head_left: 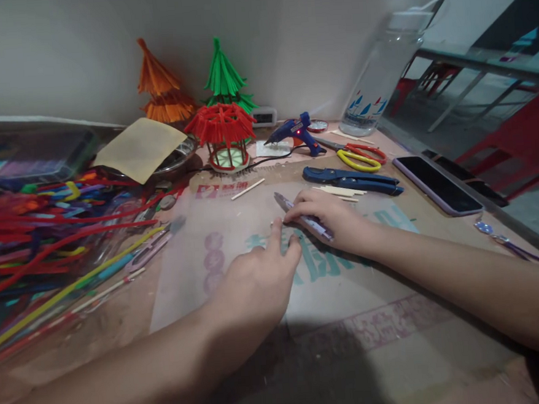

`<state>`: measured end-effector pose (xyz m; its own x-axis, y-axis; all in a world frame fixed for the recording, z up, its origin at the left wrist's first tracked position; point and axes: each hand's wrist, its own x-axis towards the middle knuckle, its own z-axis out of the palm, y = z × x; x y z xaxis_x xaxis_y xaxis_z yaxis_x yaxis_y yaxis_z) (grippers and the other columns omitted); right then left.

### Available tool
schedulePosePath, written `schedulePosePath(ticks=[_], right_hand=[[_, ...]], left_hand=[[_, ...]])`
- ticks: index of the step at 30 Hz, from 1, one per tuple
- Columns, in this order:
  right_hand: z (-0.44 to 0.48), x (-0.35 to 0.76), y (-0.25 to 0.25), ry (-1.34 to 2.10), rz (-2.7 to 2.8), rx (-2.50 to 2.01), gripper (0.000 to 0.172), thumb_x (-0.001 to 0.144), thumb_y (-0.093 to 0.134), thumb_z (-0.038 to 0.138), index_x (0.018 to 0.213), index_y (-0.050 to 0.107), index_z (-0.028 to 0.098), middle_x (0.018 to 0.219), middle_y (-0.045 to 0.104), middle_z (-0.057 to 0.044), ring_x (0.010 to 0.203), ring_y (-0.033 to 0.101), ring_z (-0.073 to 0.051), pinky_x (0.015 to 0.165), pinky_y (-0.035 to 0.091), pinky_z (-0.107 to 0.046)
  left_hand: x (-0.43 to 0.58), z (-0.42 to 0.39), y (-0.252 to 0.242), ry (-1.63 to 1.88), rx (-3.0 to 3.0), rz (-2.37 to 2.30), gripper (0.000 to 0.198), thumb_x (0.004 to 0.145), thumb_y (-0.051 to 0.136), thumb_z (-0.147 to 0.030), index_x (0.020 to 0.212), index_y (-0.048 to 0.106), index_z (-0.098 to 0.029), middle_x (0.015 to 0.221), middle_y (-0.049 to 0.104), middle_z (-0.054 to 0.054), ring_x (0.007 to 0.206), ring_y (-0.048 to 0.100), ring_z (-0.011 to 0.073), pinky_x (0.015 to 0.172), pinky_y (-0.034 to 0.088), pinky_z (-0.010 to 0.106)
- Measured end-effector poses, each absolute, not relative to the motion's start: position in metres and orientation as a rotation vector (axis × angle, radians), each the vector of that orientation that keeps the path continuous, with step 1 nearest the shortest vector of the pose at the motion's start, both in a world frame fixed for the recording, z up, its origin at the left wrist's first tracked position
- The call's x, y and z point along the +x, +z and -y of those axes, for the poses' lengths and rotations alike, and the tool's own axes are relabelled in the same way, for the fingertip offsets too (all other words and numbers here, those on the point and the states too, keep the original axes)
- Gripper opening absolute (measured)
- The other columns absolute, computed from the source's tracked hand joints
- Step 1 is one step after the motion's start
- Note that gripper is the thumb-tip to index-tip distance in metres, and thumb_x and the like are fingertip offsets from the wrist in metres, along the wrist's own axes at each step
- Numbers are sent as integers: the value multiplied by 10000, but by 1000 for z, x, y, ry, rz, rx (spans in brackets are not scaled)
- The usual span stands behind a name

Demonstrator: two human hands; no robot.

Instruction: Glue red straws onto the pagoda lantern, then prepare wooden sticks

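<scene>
My right hand [328,217] is closed round a small purple-handled knife [316,226], its blade tip pointing up and left above a printed sheet [183,288]. Beside it, my left hand [265,270] reaches forward, with the index fingertip near a tiny pale piece by the knife; whether the fingers grip it is too small to tell. One thin wooden stick [247,189] lies beyond my hands. Several more sticks [342,191] are just past my right hand, below a blue cutter tool [353,179].
Behind stand a red-roofed model [222,137], orange [160,86] and green [224,73] cone shapes, a blue glue gun [296,132], scissors [359,159] and a clear bottle [376,77]. Coloured pipe cleaners [46,242] crowd the left; a phone [437,184] lies right.
</scene>
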<state>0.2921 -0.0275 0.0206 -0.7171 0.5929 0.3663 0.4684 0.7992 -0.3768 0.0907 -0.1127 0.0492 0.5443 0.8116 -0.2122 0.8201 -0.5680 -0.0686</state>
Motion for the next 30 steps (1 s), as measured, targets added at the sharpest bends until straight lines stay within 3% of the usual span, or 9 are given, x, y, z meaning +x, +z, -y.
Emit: schedulePosePath(ticks=[8, 30], right_hand=[[24, 293, 21, 372, 2553, -809, 255, 881, 623, 128, 1104, 736, 182, 979, 656, -99, 877, 609, -228, 769, 454, -342], [24, 294, 21, 385, 2563, -785, 234, 902, 631, 145, 1111, 727, 185, 987, 638, -90, 896, 599, -224, 769, 444, -335]], left_hand=[[94, 112, 46, -390, 2754, -1413, 626, 945, 381, -52, 1567, 361, -111, 1622, 346, 296, 900, 770, 252, 664, 640, 338], [96, 113, 53, -428, 2728, -1408, 621, 966, 353, -50, 1584, 347, -105, 1651, 286, 274, 927, 778, 270, 692, 659, 371]])
